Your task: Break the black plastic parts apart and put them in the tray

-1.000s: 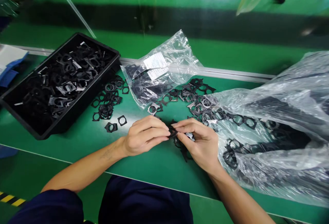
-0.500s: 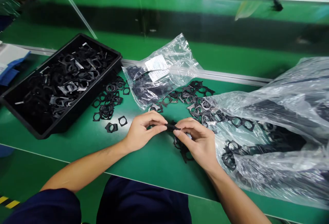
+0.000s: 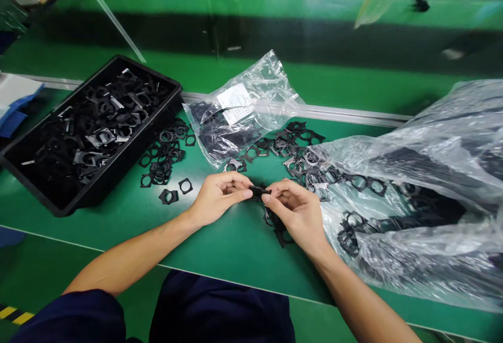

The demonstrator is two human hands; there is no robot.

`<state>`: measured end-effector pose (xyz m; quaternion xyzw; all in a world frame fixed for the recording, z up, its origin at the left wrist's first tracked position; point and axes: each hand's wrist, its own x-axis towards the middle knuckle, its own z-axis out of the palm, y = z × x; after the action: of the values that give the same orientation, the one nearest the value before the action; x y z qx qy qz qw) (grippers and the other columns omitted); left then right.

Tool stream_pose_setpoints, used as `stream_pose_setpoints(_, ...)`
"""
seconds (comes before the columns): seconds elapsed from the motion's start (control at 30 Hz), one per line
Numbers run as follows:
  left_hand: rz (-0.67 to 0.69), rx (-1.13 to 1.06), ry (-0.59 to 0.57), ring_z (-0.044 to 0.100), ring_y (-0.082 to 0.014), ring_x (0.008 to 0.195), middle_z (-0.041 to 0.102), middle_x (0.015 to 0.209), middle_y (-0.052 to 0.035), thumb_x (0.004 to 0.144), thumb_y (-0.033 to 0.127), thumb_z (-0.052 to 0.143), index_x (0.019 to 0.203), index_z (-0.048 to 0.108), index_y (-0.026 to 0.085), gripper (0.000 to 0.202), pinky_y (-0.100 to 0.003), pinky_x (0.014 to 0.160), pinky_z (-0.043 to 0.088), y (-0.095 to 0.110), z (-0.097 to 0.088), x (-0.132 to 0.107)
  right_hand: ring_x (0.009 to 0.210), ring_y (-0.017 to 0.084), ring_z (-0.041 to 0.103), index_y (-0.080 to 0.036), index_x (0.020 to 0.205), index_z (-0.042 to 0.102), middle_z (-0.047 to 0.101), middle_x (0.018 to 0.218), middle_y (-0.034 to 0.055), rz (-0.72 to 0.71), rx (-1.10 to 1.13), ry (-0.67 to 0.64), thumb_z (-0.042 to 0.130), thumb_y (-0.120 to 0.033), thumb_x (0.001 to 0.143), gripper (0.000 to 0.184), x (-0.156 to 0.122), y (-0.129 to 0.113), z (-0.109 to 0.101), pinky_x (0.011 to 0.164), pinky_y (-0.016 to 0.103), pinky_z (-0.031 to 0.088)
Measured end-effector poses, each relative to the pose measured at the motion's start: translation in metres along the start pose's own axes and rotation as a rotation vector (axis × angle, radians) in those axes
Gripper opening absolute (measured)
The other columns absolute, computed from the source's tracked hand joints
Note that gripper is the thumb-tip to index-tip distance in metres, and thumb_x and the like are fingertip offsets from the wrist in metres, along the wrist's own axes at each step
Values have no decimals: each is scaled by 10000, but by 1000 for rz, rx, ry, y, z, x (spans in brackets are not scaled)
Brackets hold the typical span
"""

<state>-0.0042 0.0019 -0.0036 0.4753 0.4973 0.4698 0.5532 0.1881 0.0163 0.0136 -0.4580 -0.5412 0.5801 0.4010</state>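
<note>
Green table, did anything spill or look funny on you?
Maybe. Small black frames lie loose beside the black bin, while many more sit inside it, so they look spilled; I can't tell if that's on purpose. More lie by the big clear bag.

Left hand (image 3: 217, 197) pinching, right hand (image 3: 297, 211) pinching opposite, bare forearms (image 3: 135, 255) angled inward

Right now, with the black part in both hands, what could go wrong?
The black part, pinched between left hand and right hand, might slip and mix with the loose parts nearby. The right hand might also brush the large plastic bag close beside it and scatter the parts at its mouth.
</note>
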Motion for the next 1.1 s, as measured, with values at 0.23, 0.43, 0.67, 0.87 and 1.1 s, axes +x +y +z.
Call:
stream_pose_setpoints(0.23, -118, -123, 8, 682, -115, 633, 709, 703, -2, 725, 422, 876, 834, 707, 150, 338, -208, 616, 539, -2, 3, 1, 626, 157, 662, -201, 825, 705, 693, 719, 16, -49, -57, 10, 772, -393, 847, 205, -3, 1, 0, 591, 269, 566)
stream_pose_setpoints(0.43, -167, -110, 33, 671, -114, 667, 730, 753, -19, 689, 405, 899, 818, 740, 140, 334, -220, 649, 532, -4, 2, 0, 589, 154, 647, -208, 781, 686, 674, 675, 0, -59, -81, 12, 774, -347, 841, 175, -2, 2, 0, 578, 273, 556)
stream_pose_setpoints(0.67, -214, -256, -17, 713, -166, 673, 761, 771, -69, 724, 438, 875, 862, 747, 123, 368, -295, 677, 589, -4, 4, -2, 587, 157, 677, -210, 753, 658, 689, 663, 0, -48, -18, 26, 789, -371, 836, 223, -4, -3, 3, 585, 272, 570)
stream_pose_setpoints(0.87, -249, -72, -99, 633, -121, 627, 723, 707, -38, 689, 378, 893, 793, 771, 116, 308, -227, 604, 498, 7, 0, -2, 551, 135, 660, -200, 700, 639, 648, 608, -25, 100, 92, -2, 874, -438, 731, 336, 0, -6, -1, 552, 237, 539)
stream_pose_setpoints(1.1, -376, -297, -278, 659, -131, 636, 721, 707, -39, 612, 431, 941, 805, 732, 116, 425, -240, 640, 522, 9, -6, 2, 518, 133, 661, -201, 683, 628, 644, 597, -29, 212, 178, -72, 867, -495, 720, 380, 2, -9, 0, 544, 246, 549)
